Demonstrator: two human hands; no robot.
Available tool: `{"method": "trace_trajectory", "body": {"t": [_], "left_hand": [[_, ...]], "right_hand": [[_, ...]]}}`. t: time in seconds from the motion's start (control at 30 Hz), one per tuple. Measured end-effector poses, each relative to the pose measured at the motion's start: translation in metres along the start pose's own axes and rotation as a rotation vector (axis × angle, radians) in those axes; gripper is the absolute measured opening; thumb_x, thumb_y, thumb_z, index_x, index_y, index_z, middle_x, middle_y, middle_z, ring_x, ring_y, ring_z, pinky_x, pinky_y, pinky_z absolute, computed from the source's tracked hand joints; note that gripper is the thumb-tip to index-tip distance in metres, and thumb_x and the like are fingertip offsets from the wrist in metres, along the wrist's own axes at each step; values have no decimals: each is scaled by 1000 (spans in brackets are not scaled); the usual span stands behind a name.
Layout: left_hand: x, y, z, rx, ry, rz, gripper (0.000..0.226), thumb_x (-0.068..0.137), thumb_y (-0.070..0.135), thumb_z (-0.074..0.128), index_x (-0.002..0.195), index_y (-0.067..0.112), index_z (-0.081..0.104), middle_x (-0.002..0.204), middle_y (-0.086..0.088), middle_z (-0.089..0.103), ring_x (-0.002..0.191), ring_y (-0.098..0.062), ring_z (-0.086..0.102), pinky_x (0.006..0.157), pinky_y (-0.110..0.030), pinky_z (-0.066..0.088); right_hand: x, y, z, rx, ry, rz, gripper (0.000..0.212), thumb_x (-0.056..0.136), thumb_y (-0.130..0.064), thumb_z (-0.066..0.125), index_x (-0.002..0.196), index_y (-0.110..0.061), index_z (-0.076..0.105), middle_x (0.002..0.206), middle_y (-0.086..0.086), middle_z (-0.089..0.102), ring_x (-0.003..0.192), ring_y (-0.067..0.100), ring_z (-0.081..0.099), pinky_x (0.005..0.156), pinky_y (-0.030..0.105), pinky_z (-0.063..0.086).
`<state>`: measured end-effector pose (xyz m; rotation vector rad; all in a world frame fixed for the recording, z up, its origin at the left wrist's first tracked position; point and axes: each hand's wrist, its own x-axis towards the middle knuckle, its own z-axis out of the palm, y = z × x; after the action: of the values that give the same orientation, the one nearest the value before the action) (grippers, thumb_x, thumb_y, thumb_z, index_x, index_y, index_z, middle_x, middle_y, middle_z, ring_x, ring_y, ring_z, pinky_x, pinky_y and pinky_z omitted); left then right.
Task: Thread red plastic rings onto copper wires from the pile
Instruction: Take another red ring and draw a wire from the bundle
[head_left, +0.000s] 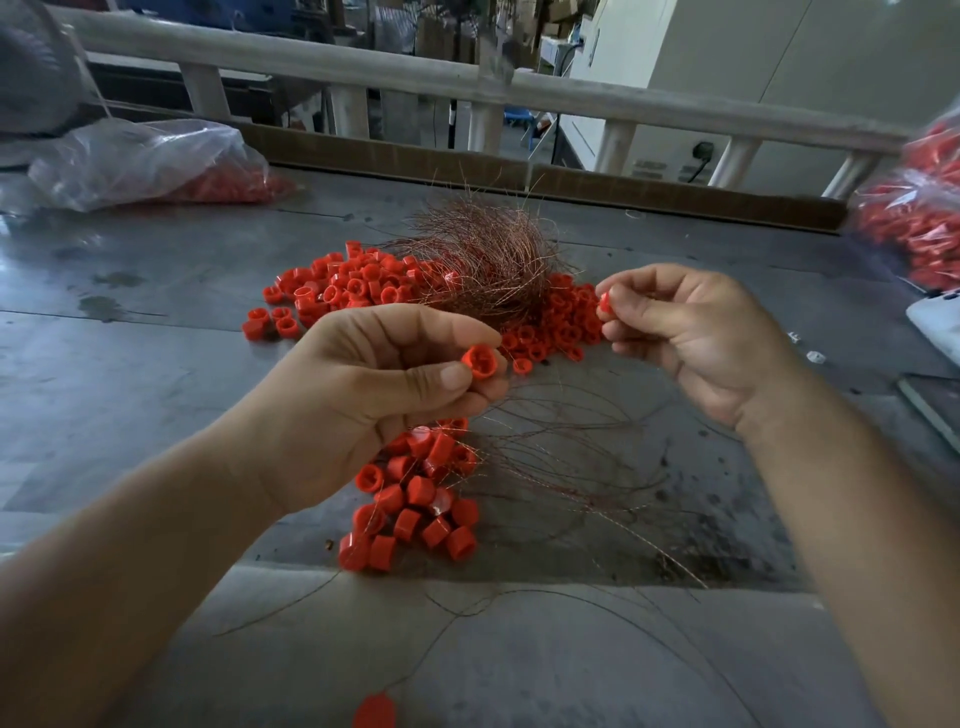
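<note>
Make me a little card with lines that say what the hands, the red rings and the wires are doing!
left hand: pinches a red ring, hollow side towards the camera
right hand: pinches a second red ring
copper wires: tangled heap in the middle of the metal table
loose rings: spread around the heap
near cluster: red rings with thin wires among them, below the left hand
plastic bag: far left, red pieces inside
</note>
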<state>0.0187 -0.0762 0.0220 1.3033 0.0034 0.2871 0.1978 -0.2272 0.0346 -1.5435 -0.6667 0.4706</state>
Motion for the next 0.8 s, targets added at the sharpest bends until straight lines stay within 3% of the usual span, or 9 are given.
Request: {"method": "trace_trajectory", "body": {"t": [0.2,0.6,0.8], "left_hand": [[1,-2,-1,41,2,-26,25,60,4,69,81,14,76,77,-7,73,75,-15,71,64,-18,54],[1,-2,-1,66,26,-33,28,54,13,68,81,16,76,77,-8,73,75,-16,71,65,-19,54],[2,-2,0,86,43,-36,28,56,2,72,79,16,76,75,-7,73,73,-15,71,64,-18,54]], "right_hand": [[-27,-14,32,208,-293,95,14,67,-17,57,77,-8,61,60,0,66,50,5,60,47,16,50],[-30,-6,42,190,-309,129,10,73,-12,57,80,-13,64,60,0,65,49,6,60,48,17,50],[-29,-5,42,194,-316,126,25,87,0,49,78,-15,66,59,0,65,49,6,59,46,17,49]]}}
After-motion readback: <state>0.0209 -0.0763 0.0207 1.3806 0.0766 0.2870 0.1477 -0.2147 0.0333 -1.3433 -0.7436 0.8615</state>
